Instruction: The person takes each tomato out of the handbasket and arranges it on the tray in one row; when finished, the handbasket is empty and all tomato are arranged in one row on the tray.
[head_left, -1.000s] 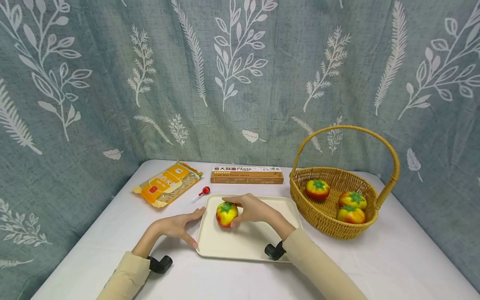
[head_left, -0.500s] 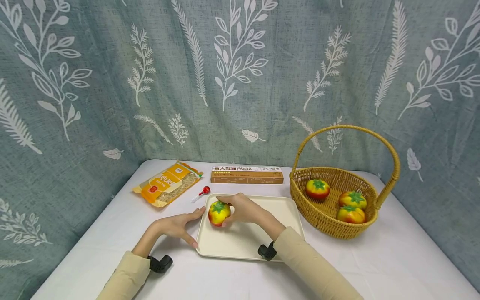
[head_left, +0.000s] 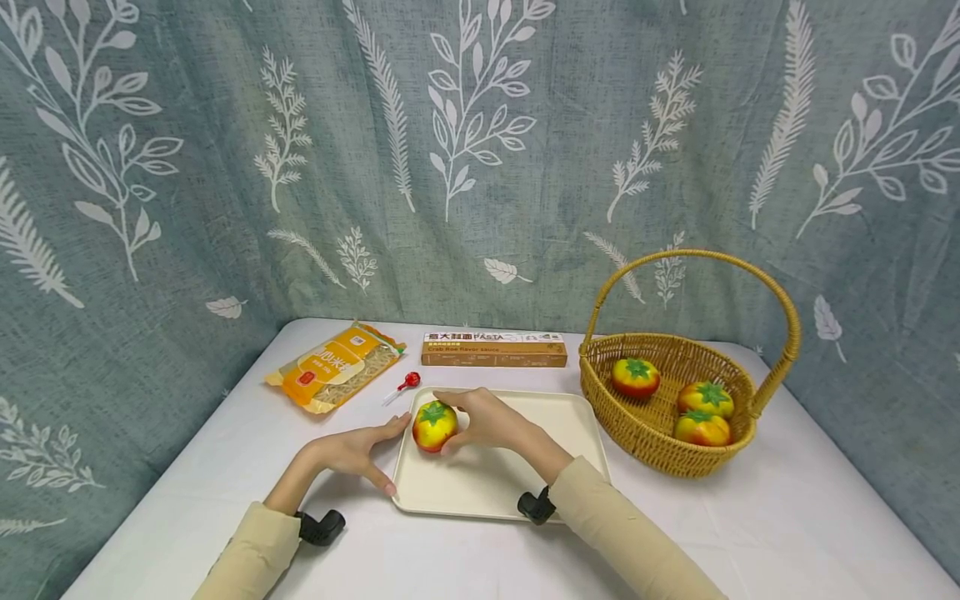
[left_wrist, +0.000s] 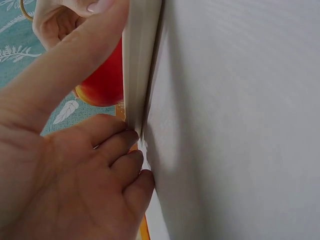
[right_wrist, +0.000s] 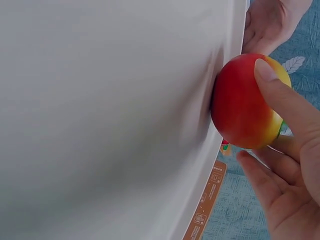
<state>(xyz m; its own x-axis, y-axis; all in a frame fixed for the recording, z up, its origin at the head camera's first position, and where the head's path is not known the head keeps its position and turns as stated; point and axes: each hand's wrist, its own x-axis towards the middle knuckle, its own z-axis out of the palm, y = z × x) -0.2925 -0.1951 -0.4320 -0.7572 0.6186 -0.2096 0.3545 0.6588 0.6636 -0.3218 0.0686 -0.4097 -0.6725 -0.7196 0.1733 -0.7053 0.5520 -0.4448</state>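
On the beige tray (head_left: 510, 492), near its left side, sits a yellow-and-red persimmon (head_left: 433, 429) with a green leafy top. My right hand (head_left: 487, 421) grips it from the right, fingers behind and thumb in front. In the right wrist view the thumb presses the persimmon's red side (right_wrist: 240, 110) close to the tray rim (right_wrist: 232, 40). My left hand (head_left: 345, 458) is spread beside the tray, fingertips and thumb touching its left edge. The left wrist view shows that hand (left_wrist: 85, 170) against the tray's edge (left_wrist: 137, 65), with the persimmon (left_wrist: 106, 82) partly hidden behind the thumb.
To the right stands a wicker basket (head_left: 652, 454) with a tall handle, holding three similar persimmons (head_left: 635, 379). Behind the tray lies a pasta box (head_left: 493, 351). A red lollipop (head_left: 408, 382) and an orange food packet (head_left: 337, 367) lie at the back left.
My right hand has moved the persimmon leftward across the tray, toward its left edge, slowing in the last half second. The left hand has stayed in place.
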